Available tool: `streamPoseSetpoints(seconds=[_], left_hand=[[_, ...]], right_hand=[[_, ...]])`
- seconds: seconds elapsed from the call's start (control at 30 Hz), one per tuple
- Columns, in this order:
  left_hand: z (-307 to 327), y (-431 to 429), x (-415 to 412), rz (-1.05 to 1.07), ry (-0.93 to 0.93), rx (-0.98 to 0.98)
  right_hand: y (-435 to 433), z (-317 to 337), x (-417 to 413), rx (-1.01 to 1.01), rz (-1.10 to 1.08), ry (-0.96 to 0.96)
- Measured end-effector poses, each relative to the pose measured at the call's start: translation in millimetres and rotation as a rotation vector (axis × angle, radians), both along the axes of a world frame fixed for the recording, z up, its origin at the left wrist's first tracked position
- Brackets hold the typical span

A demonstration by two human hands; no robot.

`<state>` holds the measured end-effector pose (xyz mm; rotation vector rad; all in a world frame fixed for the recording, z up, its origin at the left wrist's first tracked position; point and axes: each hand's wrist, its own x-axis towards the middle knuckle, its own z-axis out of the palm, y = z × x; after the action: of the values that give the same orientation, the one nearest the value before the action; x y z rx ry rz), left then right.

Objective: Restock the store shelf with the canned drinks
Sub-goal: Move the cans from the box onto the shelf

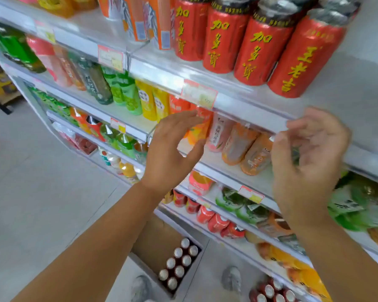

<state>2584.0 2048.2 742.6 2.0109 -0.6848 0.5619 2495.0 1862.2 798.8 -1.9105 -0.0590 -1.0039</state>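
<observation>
Both hands, left hand (172, 149) and right hand (308, 162), were open and empty below the red cans (264, 44). Next, I think, they needed more cans from the box (162, 258) on the floor.

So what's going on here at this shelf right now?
A person is restocking drinks. Both hands are empty at the moment: the left hand and right hand are raised, open, before the shelf. Red cans already stand in a row on it. More cans wait in a box on the floor.
</observation>
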Motion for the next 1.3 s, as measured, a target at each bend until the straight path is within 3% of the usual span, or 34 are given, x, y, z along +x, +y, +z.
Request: streamPoseSetpoints(seconds=[0.17,0.23,0.3,0.5,0.63,0.7,0.87,0.93,1.03,1.17,1.3], left_hand=[[-147.7,72.2,-56.4,0.131,0.753,0.241],[-201.7,86.5,-83.6,0.152,1.038,0.327],[-263.1,96.8,-106.3,0.209,1.245,0.293],[-471.7,100.9,-150.3,0.251,1.566,0.3],[-623.9,97.0,-165.5,0.221,1.657,0.361],[-686.6,89.8,-166.3,0.206,1.629,0.401],[-795.1,70.4,-173.7,0.202,1.509,0.489],[-819.0,62.6,-177.3,0.162,1.52,0.556],[-840.7,52.9,-183.4,0.157,1.52,0.589],[-846.6,53.0,-182.8,0.196,1.486,0.533],[-842.2,59.7,-174.8,0.178,1.591,0.406]], right_hand=[[43.7,-148.9,-28.7,0.0,0.353,0.879],[48.9,-221.7,-36.1,-0.036,0.415,1.12],[54.2,-299.1,-40.2,-0.091,0.416,1.284],[69.5,-547.6,-41.8,-0.296,0.486,1.586],[83.0,-692.9,-28.7,-0.481,0.535,1.575],[86.6,-750.7,-25.2,-0.588,0.514,1.452],[79.8,-854.7,-18.7,-1.002,0.73,1.138],[74.1,-878.4,-23.2,-1.177,0.793,1.127],[70.7,-900.5,-32.7,-1.268,0.783,1.107],[79.8,-911.8,-37.7,-1.217,0.643,1.035],[85.7,-906.2,-34.9,-1.123,0.616,1.09]])
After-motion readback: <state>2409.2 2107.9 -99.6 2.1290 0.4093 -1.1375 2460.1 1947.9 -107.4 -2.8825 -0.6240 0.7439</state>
